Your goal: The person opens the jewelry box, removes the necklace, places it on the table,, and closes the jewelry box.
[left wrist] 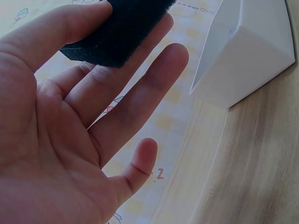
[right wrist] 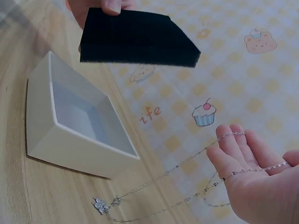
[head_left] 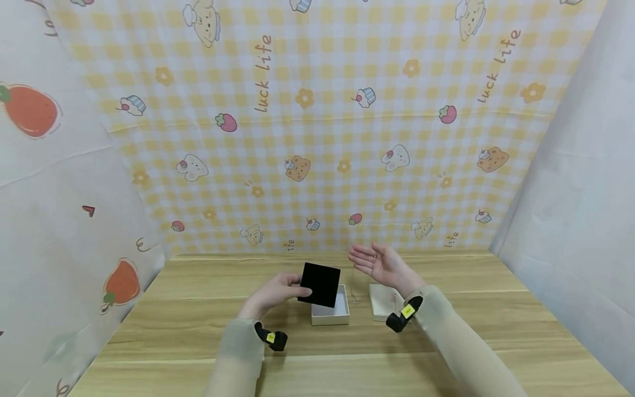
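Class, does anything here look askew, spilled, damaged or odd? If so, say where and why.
Nothing stands out: the open square white box sits flat on the light wooden table, the left hand holds the square black foam pad, and the thin silver chain necklace drapes over the right hand.

I read "luck life" twice on checked cloth [head_left: 322,132], "life" lower right; right wrist view gave me "ife". Yellow wrist labels [head_left: 408,312] stayed illegible.
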Demonstrator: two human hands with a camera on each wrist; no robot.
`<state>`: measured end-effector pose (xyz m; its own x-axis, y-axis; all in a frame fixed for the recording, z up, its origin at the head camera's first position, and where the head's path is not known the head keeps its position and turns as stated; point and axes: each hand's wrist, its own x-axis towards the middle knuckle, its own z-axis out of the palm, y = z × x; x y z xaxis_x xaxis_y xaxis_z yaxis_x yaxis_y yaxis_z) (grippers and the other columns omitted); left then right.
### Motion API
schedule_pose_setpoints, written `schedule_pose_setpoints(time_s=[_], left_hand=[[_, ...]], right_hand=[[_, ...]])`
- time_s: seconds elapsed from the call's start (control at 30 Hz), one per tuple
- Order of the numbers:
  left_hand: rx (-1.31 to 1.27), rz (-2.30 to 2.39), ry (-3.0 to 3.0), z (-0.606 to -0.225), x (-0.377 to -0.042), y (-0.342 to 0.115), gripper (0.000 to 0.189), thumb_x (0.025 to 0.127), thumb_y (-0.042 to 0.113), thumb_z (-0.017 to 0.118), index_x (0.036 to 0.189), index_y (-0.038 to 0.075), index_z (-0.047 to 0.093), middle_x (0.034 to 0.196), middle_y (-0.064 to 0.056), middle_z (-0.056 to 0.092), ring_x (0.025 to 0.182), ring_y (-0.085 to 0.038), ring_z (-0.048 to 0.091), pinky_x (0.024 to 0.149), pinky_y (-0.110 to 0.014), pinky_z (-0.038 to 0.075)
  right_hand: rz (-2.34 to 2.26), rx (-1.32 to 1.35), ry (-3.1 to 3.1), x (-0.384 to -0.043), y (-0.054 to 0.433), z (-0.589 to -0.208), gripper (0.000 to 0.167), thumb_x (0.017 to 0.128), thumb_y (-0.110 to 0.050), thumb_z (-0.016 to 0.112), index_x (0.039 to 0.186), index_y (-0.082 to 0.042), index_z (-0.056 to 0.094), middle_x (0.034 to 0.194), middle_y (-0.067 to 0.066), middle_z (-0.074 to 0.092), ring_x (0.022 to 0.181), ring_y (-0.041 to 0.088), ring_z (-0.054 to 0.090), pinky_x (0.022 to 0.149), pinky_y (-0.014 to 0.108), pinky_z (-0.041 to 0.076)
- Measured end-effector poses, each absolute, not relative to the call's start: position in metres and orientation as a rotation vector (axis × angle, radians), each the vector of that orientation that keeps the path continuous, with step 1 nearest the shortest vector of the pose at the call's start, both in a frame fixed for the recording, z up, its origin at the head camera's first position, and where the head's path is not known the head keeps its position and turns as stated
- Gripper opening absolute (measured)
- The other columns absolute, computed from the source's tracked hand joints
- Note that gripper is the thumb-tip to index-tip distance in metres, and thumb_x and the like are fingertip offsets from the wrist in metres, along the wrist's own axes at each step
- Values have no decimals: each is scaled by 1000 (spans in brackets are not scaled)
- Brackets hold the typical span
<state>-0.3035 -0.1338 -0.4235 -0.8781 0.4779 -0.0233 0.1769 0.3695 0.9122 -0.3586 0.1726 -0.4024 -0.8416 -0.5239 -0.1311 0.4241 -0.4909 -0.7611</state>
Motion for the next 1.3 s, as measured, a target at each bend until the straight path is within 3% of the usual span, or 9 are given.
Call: schedule_pose_setpoints(time_s=[0.07, 0.13, 0.27, 0.4, 0.83, 1.3], left_hand=[[579, 1512, 2348, -423, -303, -133, 29, 89, 27, 68, 109, 6, 70, 104, -2, 72, 111, -20, 58, 103, -57, 33], [577, 1517, 2342, -423, -302, -133, 29, 89, 26, 68, 109, 5, 70, 104, -3, 72, 111, -20, 58, 104, -57, 33], [584, 1530, 2328, -423, -302, -133, 30, 89, 25, 68, 111, 4, 69, 105, -4, 72, 113, -22, 58, 104, -58, 32], [598, 1531, 2329, -422, -301, -133, 30, 90, 24, 67, 111, 4, 69, 104, -5, 72, 111, -21, 58, 103, -58, 33], [600, 1536, 2319, -424, -302, -132, 33, 90, 25, 67, 114, 2, 68, 105, -6, 72, 113, -23, 58, 104, -58, 33], [611, 1505, 2358, -424, -302, -130, 24, 89, 25, 68, 101, 5, 71, 94, -1, 72, 94, -14, 58, 96, -48, 40]], right_hand=[[-2322, -142, 1156, -360, 172, -405, 56, 107, -29, 14, 150, 7, 11, 119, 16, 64, 143, 33, 17, 113, 39, 23], [-2328, -130, 1163, -361, 172, -407, 56, 107, -29, 14, 150, 7, 11, 128, 20, 58, 143, 33, 17, 114, 39, 22], [-2354, -86, 1164, -365, 172, -410, 56, 107, -29, 12, 151, 6, 11, 153, 24, 25, 144, 32, 16, 114, 39, 20], [-2393, -30, 1133, -368, 171, -412, 56, 107, -29, 9, 151, 4, 9, 159, 21, 4, 145, 31, 14, 115, 38, 17], [-2460, 116, 1128, -375, 173, -420, 56, 107, -30, 9, 152, 3, 9, 159, 20, 6, 145, 29, 16, 116, 37, 15], [-2479, 167, 1121, -379, 176, -423, 56, 106, -29, 7, 152, 2, 3, 160, 19, 3, 146, 28, 13, 116, 37, 13]])
